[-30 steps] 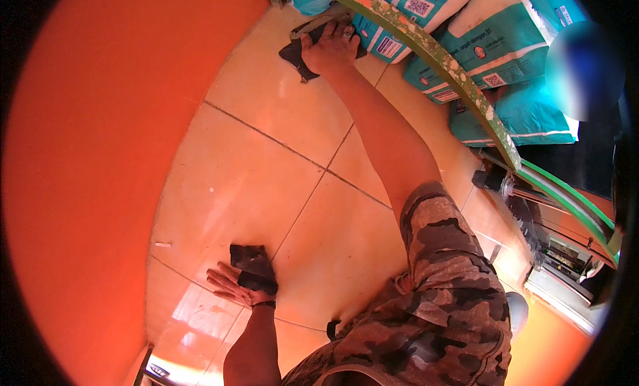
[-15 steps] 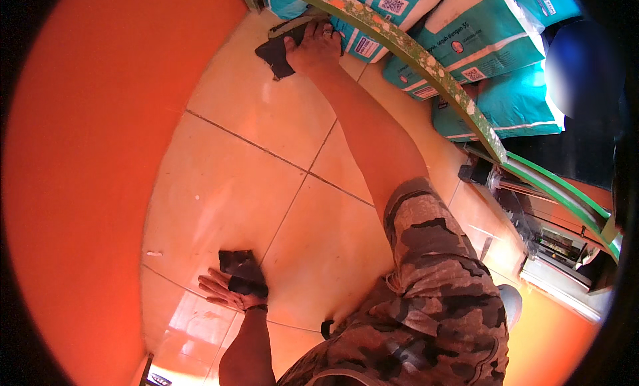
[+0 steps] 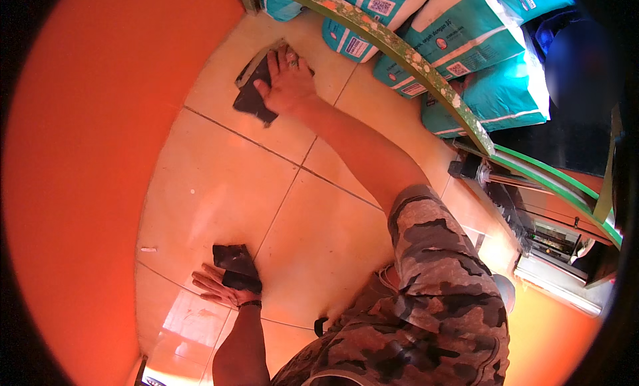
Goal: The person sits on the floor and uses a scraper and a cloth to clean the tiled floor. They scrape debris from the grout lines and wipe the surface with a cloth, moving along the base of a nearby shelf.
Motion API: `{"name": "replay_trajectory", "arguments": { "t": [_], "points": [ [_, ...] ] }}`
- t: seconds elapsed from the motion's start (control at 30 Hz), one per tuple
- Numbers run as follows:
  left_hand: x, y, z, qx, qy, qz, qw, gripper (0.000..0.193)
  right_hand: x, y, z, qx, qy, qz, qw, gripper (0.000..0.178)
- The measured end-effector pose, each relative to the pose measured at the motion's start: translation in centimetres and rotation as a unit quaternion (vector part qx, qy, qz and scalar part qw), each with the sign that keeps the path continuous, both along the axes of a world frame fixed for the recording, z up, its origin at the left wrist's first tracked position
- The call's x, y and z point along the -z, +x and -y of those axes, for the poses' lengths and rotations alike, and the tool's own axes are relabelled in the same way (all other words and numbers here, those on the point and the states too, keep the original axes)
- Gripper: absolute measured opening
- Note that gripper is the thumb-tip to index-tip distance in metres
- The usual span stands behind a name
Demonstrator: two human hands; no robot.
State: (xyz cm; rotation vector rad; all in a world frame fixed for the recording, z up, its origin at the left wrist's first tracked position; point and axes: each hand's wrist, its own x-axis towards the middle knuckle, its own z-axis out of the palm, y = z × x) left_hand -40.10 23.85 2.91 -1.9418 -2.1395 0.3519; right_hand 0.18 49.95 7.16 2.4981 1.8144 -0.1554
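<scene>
On the floor at the upper middle, a ragged dark cloth [image 3: 253, 101] lies flat with a paler edge on its far side. My right hand [image 3: 287, 80] presses down on it, fingers stretched and thumb spread, a ring on one finger. Lower left, my left hand [image 3: 223, 286] rests on the tiles with its fingers spread. A flat black piece [image 3: 236, 259] lies against its thumb side and partly covers it; I cannot tell its material. My left wrist wears a dark band, and my right upper arm is in a camouflage sleeve.
An orange wall [image 3: 86, 173] runs along the left. Teal and white packages [image 3: 459, 46] are stacked at upper right behind a paint-flecked green rack bar [image 3: 399, 50]. A small white scrap [image 3: 148, 249] lies on the tiled floor [image 3: 226, 186] near the wall.
My right hand and the dark cloth have slid nearer and to the left, away from the packages. My left hand stays at the same spot on the tiles.
</scene>
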Motion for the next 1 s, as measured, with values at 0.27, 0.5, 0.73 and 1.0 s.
{"name": "replay_trajectory", "arguments": {
  "t": [0.27, 0.5, 0.73, 1.0],
  "points": [
    [-0.8, 0.2, -0.1, -0.017, -0.031, 0.094, 0.995, 0.091, 2.6, 3.2, -0.9, -0.084, 0.069, -0.127, 0.986, 0.077],
    [-0.5, -0.7, 0.3, -0.032, -0.053, 0.084, 0.995, 0.096, 3.4, 3.2, -3.4, -0.032, 0.123, -0.112, 0.986, 0.069],
    [-0.3, -0.2, 0.2, 0.014, -0.020, 0.060, 0.998, 0.090, 3.5, 3.2, -4.9, -0.001, 0.204, -0.140, 0.969, 0.073],
    [-0.4, -0.2, 0.2, -0.011, -0.041, 0.035, 0.998, 0.085, 3.3, 2.7, -6.1, -0.050, 0.208, -0.123, 0.969, 0.067]
  ]
}}
